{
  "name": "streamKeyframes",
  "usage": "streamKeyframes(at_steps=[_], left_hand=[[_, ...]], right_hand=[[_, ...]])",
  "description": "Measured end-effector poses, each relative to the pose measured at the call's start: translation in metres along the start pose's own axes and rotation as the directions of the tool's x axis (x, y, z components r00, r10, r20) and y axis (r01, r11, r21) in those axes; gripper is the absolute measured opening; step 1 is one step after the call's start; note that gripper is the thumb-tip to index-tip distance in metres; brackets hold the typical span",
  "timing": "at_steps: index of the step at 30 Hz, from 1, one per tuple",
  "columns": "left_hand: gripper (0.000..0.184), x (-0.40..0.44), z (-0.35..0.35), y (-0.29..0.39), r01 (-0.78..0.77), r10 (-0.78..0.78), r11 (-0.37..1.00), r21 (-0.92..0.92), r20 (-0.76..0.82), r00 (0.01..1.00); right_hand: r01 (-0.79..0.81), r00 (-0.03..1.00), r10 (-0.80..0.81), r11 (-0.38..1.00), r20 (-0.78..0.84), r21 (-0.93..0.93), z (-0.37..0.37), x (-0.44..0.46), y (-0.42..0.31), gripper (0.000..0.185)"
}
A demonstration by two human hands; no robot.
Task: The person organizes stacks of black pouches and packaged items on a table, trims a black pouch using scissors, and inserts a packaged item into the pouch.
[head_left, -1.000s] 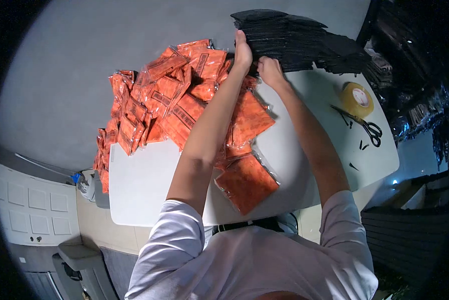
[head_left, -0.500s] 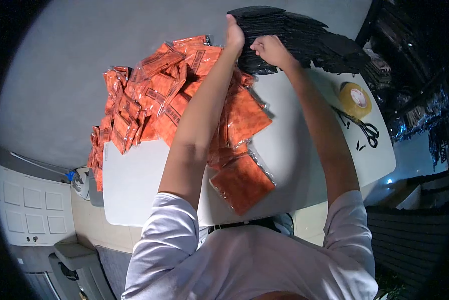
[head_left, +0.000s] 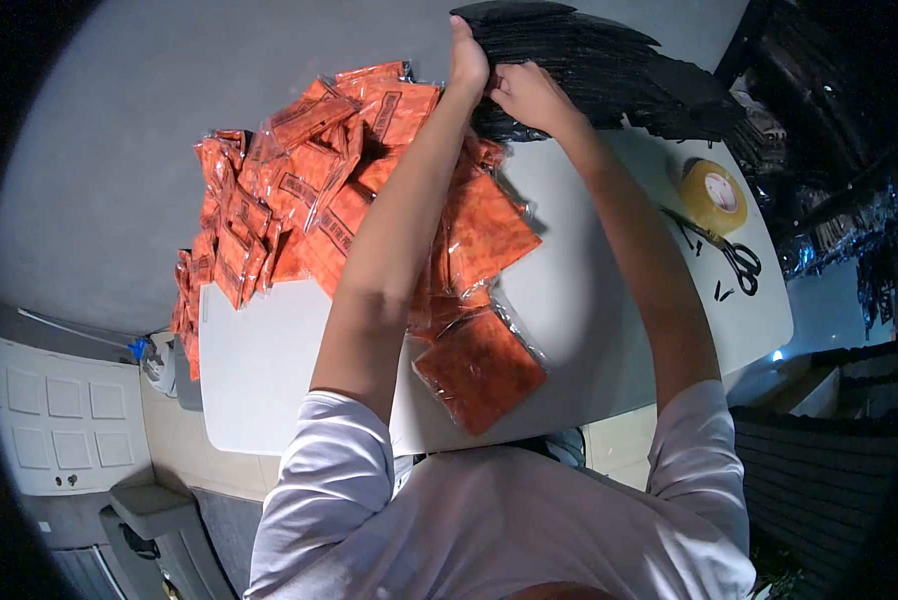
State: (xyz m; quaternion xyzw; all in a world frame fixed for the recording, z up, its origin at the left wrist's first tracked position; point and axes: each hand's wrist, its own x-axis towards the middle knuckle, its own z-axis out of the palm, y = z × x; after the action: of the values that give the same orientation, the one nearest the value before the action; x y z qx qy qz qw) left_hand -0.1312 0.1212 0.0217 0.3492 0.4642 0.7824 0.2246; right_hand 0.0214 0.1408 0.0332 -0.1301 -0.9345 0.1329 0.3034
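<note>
At the far side of the table, a long row of flat black packets (head_left: 589, 75) lies overlapped and fanned out to the right. My left hand (head_left: 469, 62) rests against the row's left end, palm side toward it, with the thumb stretched upward; its other fingers are partly hidden. Just right of it, my right hand (head_left: 531, 97) is over the near side of the black packets, its fingers curled together. What those fingers pinch, if anything, does not show. A heap of orange packets in clear plastic (head_left: 319, 185) spreads left of and beneath my left forearm.
One orange packet (head_left: 481, 372) lies apart near the front edge of the white table (head_left: 269, 370). On the right are a roll of yellowish tape (head_left: 704, 208), black-handled scissors (head_left: 741, 265) and small black scraps (head_left: 723, 292). Dark stacked goods (head_left: 819, 130) stand beyond the right side.
My right hand has shifted slightly left and up, closer to my left hand. The left hand stays at the end of the black row. The view has shifted a little.
</note>
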Motion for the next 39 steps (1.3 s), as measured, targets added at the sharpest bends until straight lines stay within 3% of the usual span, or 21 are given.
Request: streamKeyframes(at_steps=[2,4,6,7,10,11,12,14,15,16,18,20,22,23,24,27,28,30,34,37,39], left_hand=[[0.079,0.0,-0.003,0.0,-0.046,0.046,0.997,0.062,-0.001,0.999],[0.081,0.004,-0.006,0.005,-0.1,0.101,0.987,0.123,0.0,0.995],[0.083,0.01,-0.011,0.013,-0.134,0.136,0.979,0.155,-0.004,0.991],[0.081,0.014,-0.013,0.016,-0.056,0.055,0.996,0.067,0.027,0.998],[0.081,0.01,-0.006,0.031,0.112,-0.107,0.99,-0.081,0.053,0.993],[0.086,0.007,-0.001,0.042,0.178,-0.174,0.973,-0.15,0.038,0.984],[0.086,0.002,0.005,0.055,0.183,-0.179,0.972,-0.145,0.044,0.983],[0.085,-0.009,0.012,0.074,0.084,-0.08,0.986,-0.142,0.036,0.996],[0.084,-0.006,0.008,0.077,0.228,-0.184,0.954,-0.196,0.218,0.958],[0.084,-0.006,0.008,0.078,0.228,-0.185,0.954,-0.194,0.217,0.959],[0.084,0.002,0.012,0.083,0.321,-0.32,0.947,0.015,0.151,0.935],[0.081,0.012,0.007,0.087,0.308,-0.306,0.951,-0.035,0.053,0.951],[0.074,0.044,-0.029,0.083,0.315,-0.282,0.949,-0.008,0.427,0.859],[0.069,0.035,0.0,0.069,0.159,-0.153,0.985,0.059,-0.095,0.984],[0.069,0.025,0.003,0.074,0.158,-0.152,0.986,0.059,-0.091,0.984],[0.066,0.004,0.013,0.081,0.385,-0.379,0.923,-0.022,0.135,0.916],[0.066,0.005,0.017,0.076,0.386,-0.38,0.922,-0.02,0.139,0.914],[0.066,0.007,0.023,0.068,0.255,-0.269,0.953,0.166,0.065,0.961],[0.065,0.017,0.022,0.06,0.324,-0.339,0.932,0.162,0.078,0.937],[0.063,0.015,0.027,0.058,0.303,-0.316,0.931,0.205,0.036,0.948],[0.061,0.006,0.027,0.06,0.268,-0.275,0.937,0.224,0.001,0.961]], right_hand=[[0.049,0.998,-0.053,0.993,-0.035,-0.103,0.003,0.002,0.007,0.024],[-0.095,0.99,0.062,0.959,0.127,0.268,-0.014,0.002,0.005,0.026],[-0.142,0.983,0.095,0.935,0.157,0.324,-0.038,0.008,-0.003,0.026],[-0.203,0.972,0.138,0.902,0.192,0.381,-0.046,0.01,-0.004,0.027],[-0.126,0.985,0.045,0.854,0.17,0.505,-0.052,0.044,0.005,0.039],[-0.142,0.98,0.026,0.789,0.199,0.597,-0.059,0.05,0.009,0.048],[-0.249,0.963,0.089,0.661,0.256,0.708,-0.076,0.053,-0.008,0.042],[-0.301,0.953,0.108,0.443,0.283,0.845,-0.083,0.052,-0.009,0.053],[-0.305,0.952,0.11,0.438,0.286,0.846,-0.079,0.051,-0.01,0.053],[-0.334,0.943,0.178,0.478,0.282,0.812,-0.075,0.054,-0.014,0.052],[-0.357,0.933,0.241,0.519,0.268,0.777,-0.068,0.061,-0.017,0.051],[-0.268,0.955,0.227,0.378,0.192,0.886,-0.057,0.062,-0.014,0.05],[-0.229,0.966,0.204,0.381,0.16,0.896,-0.057,0.052,-0.011,0.049],[-0.25,0.963,0.199,0.386,0.185,0.888,-0.057,0.046,-0.008,0.049],[-0.27,0.959,0.192,0.392,0.209,0.879,-0.057,0.041,-0.006,0.049],[-0.327,0.933,0.27,0.351,0.239,0.877,-0.053,0.04,-0.008,0.048],[-0.353,0.91,0.34,0.331,0.238,0.875,-0.048,0.044,-0.004,0.048],[-0.35,0.9,0.369,0.294,0.233,0.889,-0.04,0.054,0.003,0.048],[-0.341,0.895,0.39,0.289,0.215,0.895,-0.031,0.055,0.003,0.046],[-0.378,0.859,0.46,0.273,0.225,0.885,-0.035,0.055,-0.001,0.039],[-0.318,0.894,0.41,0.302,0.178,0.899,-0.03,0.042,-0.001,0.046]])
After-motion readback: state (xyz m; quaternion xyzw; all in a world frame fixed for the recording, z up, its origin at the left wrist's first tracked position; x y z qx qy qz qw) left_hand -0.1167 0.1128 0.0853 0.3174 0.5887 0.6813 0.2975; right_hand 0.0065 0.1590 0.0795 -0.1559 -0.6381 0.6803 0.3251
